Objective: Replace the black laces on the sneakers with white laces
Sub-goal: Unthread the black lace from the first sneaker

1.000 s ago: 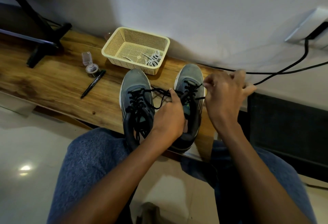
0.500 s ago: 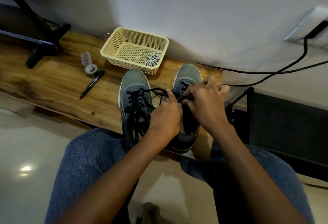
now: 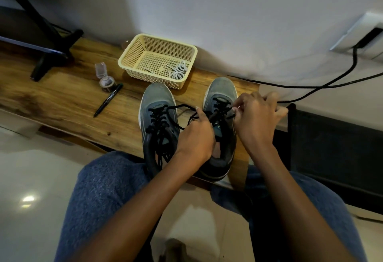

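Note:
Two grey sneakers stand side by side on the wooden bench (image 3: 62, 100), toes toward the wall. The left sneaker (image 3: 158, 104) is fully laced in black. My left hand (image 3: 195, 137) rests on the right sneaker (image 3: 221, 91) and holds its tongue area, with a loose black lace (image 3: 180, 107) running from under its fingers. My right hand (image 3: 257, 116) pinches the black lace at the right sneaker's upper eyelets. White laces (image 3: 178, 70) lie in the cream basket (image 3: 132, 54) behind the shoes.
A black pen (image 3: 107, 100) and a small open clear container (image 3: 106, 80) lie left of the shoes. A black stand foot (image 3: 53, 54) is at far left. Black cables (image 3: 310, 87) run along the wall at right. My knees are below the bench.
My right hand moved in over the right sneaker's laces, then pulled back out to the right with the lace pinched. My left hand stayed on the shoe.

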Motion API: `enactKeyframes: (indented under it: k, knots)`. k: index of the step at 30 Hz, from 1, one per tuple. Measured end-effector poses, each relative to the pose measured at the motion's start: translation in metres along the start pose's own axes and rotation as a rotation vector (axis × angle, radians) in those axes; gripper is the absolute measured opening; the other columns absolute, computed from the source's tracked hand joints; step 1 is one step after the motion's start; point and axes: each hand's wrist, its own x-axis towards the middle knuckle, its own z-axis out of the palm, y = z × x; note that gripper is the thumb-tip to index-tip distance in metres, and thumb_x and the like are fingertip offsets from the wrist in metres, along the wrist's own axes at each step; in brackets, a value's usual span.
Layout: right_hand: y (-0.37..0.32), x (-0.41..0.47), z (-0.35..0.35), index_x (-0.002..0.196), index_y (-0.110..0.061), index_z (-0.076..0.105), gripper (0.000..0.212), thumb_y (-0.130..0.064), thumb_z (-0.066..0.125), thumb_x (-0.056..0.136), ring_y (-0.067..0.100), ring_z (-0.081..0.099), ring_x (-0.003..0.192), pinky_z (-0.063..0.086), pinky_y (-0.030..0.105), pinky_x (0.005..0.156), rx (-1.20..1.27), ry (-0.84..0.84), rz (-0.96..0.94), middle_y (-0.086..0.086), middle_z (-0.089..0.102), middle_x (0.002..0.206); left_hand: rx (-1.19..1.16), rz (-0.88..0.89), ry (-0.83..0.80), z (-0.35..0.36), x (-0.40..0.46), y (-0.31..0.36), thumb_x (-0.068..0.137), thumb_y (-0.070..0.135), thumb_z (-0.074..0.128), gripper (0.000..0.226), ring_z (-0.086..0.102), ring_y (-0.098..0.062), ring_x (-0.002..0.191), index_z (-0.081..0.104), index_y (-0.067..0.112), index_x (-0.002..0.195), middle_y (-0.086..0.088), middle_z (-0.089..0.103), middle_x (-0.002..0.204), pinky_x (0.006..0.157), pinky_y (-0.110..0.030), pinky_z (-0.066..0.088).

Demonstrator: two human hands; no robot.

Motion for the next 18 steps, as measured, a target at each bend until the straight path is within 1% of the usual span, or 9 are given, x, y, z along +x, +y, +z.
enactKeyframes:
  k: [1, 3, 5, 7, 11, 12, 14, 16, 18]
  knots:
    - [0.000, 0.000, 0.000, 0.100, -0.028, 0.066, 0.013, -0.026, 0.064, 0.088, 0.026, 0.033, 0.120, 0.017, 0.038, 0.081, 0.029, -0.068, -0.028, -0.003, 0.057, 0.117, -0.004, -0.001, -0.005, 0.000, 0.000, -0.001, 0.099, 0.016, 0.045, 0.071, 0.062, -0.031, 0.096, -0.001, 0.001, 0.151, -0.018, 0.063, 0.111, 0.063, -0.032, 0.038]
    - [-0.002, -0.002, -0.001, 0.105, -0.032, 0.066, 0.019, -0.033, 0.065, 0.086, 0.025, 0.027, 0.123, 0.014, 0.035, 0.080, 0.056, -0.181, -0.113, -0.005, 0.048, 0.126, -0.017, 0.002, -0.020, -0.002, -0.001, -0.002, 0.098, 0.019, 0.049, 0.076, 0.062, -0.030, 0.096, -0.001, 0.001, 0.151, -0.017, 0.064, 0.110, 0.063, -0.031, 0.038]
    - [-0.005, -0.004, -0.001, 0.108, -0.033, 0.066, 0.025, -0.038, 0.068, 0.084, 0.024, 0.026, 0.123, 0.013, 0.035, 0.079, 0.015, -0.224, -0.196, -0.007, 0.046, 0.129, -0.016, 0.003, -0.046, -0.004, -0.001, -0.002, 0.096, 0.019, 0.055, 0.082, 0.061, -0.031, 0.099, -0.003, 0.001, 0.151, -0.018, 0.063, 0.111, 0.066, -0.032, 0.038]
    - [-0.009, -0.006, 0.000, 0.105, -0.030, 0.067, 0.024, -0.037, 0.068, 0.083, 0.025, 0.027, 0.122, 0.016, 0.037, 0.081, -0.034, -0.201, -0.234, -0.007, 0.050, 0.127, -0.013, -0.001, -0.068, -0.006, -0.001, -0.001, 0.095, 0.018, 0.056, 0.085, 0.060, -0.032, 0.102, -0.004, 0.000, 0.151, -0.019, 0.062, 0.114, 0.067, -0.033, 0.037]
    - [-0.011, -0.007, 0.004, 0.091, -0.024, 0.069, 0.008, -0.029, 0.066, 0.085, 0.027, 0.036, 0.118, 0.017, 0.039, 0.081, -0.066, -0.098, -0.275, -0.004, 0.061, 0.111, 0.016, 0.003, -0.087, -0.006, -0.001, -0.001, 0.095, 0.014, 0.054, 0.082, 0.060, -0.033, 0.102, -0.005, -0.002, 0.150, -0.020, 0.061, 0.116, 0.068, -0.033, 0.038]
    - [-0.009, -0.004, 0.002, 0.090, -0.023, 0.068, 0.007, -0.025, 0.066, 0.085, 0.027, 0.038, 0.117, 0.017, 0.039, 0.081, -0.055, -0.044, -0.248, -0.003, 0.062, 0.109, 0.008, -0.007, -0.087, -0.007, 0.000, -0.002, 0.097, 0.014, 0.049, 0.077, 0.059, -0.033, 0.104, -0.004, -0.001, 0.151, -0.021, 0.060, 0.119, 0.070, -0.034, 0.038]
    - [0.001, 0.005, -0.008, 0.094, -0.019, 0.065, 0.009, -0.019, 0.065, 0.086, 0.027, 0.037, 0.116, 0.016, 0.038, 0.085, -0.007, 0.092, -0.082, 0.000, 0.062, 0.110, -0.021, -0.046, -0.087, -0.009, 0.000, -0.005, 0.101, 0.016, 0.040, 0.067, 0.055, -0.036, 0.111, -0.001, 0.000, 0.151, -0.022, 0.053, 0.129, 0.077, -0.038, 0.041]
    - [0.018, 0.014, -0.020, 0.096, -0.018, 0.065, 0.010, -0.022, 0.065, 0.087, 0.026, 0.037, 0.115, 0.021, 0.042, 0.095, 0.105, 0.183, 0.077, 0.002, 0.061, 0.111, -0.019, -0.070, -0.094, -0.009, 0.001, -0.008, 0.102, 0.016, 0.036, 0.063, 0.053, -0.037, 0.114, 0.000, 0.001, 0.152, -0.022, 0.050, 0.134, 0.080, -0.040, 0.042]
    - [0.029, 0.015, -0.024, 0.093, -0.021, 0.067, 0.010, -0.026, 0.068, 0.085, 0.026, 0.037, 0.115, 0.029, 0.049, 0.099, 0.229, 0.121, 0.071, -0.002, 0.062, 0.107, -0.016, -0.064, -0.093, -0.009, 0.001, -0.009, 0.103, 0.018, 0.035, 0.062, 0.053, -0.037, 0.113, 0.001, 0.001, 0.152, -0.021, 0.052, 0.132, 0.078, -0.039, 0.041]
